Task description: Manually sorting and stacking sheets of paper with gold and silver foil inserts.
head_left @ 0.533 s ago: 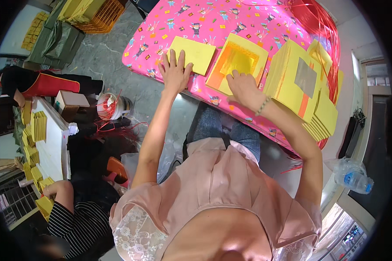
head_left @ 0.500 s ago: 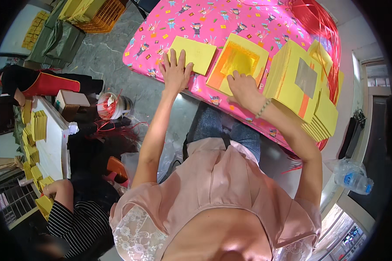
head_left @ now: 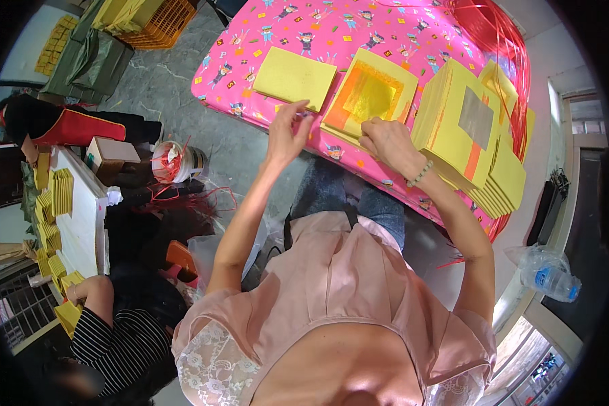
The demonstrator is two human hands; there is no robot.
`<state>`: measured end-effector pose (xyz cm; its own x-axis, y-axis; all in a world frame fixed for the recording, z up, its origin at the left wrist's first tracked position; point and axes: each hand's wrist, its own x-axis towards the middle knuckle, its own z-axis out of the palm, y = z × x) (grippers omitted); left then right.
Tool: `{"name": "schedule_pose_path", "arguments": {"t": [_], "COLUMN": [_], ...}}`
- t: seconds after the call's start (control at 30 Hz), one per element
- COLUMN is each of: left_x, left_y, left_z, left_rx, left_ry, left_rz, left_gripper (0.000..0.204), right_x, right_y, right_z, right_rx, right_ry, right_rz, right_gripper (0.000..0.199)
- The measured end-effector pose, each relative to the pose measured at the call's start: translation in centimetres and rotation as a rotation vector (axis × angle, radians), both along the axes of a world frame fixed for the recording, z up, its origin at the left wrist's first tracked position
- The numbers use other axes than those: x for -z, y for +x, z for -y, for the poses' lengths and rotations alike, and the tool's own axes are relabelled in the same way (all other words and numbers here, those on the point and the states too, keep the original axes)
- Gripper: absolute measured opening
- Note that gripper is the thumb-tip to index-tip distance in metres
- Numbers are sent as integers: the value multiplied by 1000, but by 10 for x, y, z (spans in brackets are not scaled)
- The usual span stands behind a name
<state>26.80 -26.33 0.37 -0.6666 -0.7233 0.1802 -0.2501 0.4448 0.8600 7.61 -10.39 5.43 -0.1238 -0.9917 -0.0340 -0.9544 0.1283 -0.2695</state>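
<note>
On the pink patterned table cover lies a folded yellow paper (head_left: 296,76), its front edge just beyond the fingertips of my left hand (head_left: 290,134). That hand is open, thumb and fingers apart, with nothing seen between them. To its right sits a pile of yellow paper sheets (head_left: 348,91), the top one bearing an orange square with shiny gold foil (head_left: 379,98). My right hand (head_left: 391,143) is closed at the pile's near right corner, fingers curled in a pinch on the sheet's edge. How many sheets it grips is hidden.
Thick stacks of yellow paper (head_left: 457,122) stand at the table's right, beside a bundle of red plastic strands (head_left: 484,30). At left, a person in striped sleeves (head_left: 125,348) handles yellow paper by a white table (head_left: 81,210). A bucket (head_left: 176,164) stands on the floor.
My left hand has lifted off the folded yellow paper and drawn back toward me past its front edge. My right hand has slid from the gold foil to the sheet's near right corner.
</note>
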Motion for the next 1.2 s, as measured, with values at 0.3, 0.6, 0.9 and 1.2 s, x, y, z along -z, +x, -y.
{"name": "schedule_pose_path", "arguments": {"t": [0.3,0.6,0.9,1.2], "left_x": [8,9,13,16], "left_y": [-12,-21,-21,-22], "left_z": [-31,-32,-30,-29], "left_rx": [21,36,42,34], "left_ry": [188,202,209,200], "left_rz": [-88,-87,-86,-108], "left_gripper": [42,37,35,37], "right_x": [-4,-2,-1,-3], "right_y": [-3,-4,-5,-6], "right_z": [0,0,0,1], "right_rx": [36,61,62,73], "right_ry": [-22,3,-8,-1], "right_rz": [56,21,44,50], "right_gripper": [22,24,24,24]}}
